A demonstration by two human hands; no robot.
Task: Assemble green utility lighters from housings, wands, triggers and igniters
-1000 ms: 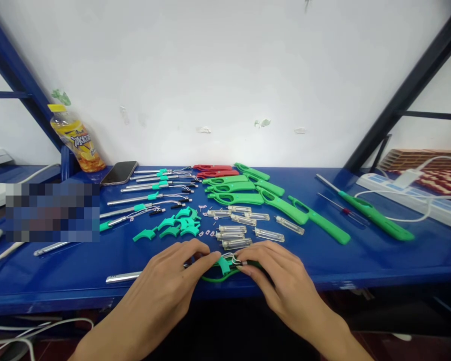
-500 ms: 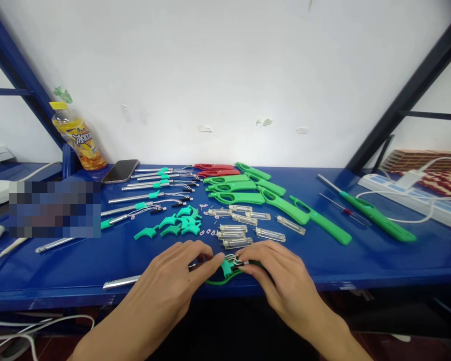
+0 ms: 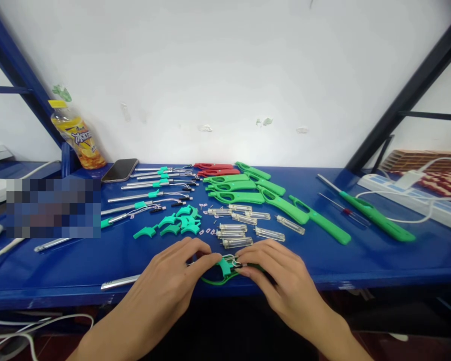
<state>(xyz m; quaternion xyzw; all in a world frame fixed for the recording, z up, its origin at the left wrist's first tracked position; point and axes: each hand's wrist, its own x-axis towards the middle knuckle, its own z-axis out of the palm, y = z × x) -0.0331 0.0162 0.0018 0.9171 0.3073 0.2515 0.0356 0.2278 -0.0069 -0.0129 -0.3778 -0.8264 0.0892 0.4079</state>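
Note:
At the table's front edge, a long-reach lighter in assembly lies between my hands, its green handle shell (image 3: 215, 282) partly covered by them. A teal trigger (image 3: 224, 267) sits in the shell with thin white wires (image 3: 231, 257) looping beside it. My left hand (image 3: 180, 268) is closed, thumb and fingers gripping the lighter left of the trigger. From beneath it a silver metal tube (image 3: 119, 282) sticks out to the left. The fingertips of my right hand (image 3: 276, 271) pinch a small black igniter (image 3: 239, 266) at the wire ends; the rest of it is hidden.
Teal triggers (image 3: 190, 220) and clear fuel tanks (image 3: 233, 235) lie just beyond my hands. Farther back are wired metal tubes (image 3: 133, 199), green shells (image 3: 235, 198) and red shells (image 3: 218, 170). A screwdriver (image 3: 349, 212), a finished green lighter (image 3: 383, 218) and a power strip (image 3: 417, 200) lie right.
The lighter and both hands have shifted very slightly left in view. The grip of both hands looks the same, and the black igniter stays between my right fingertips.

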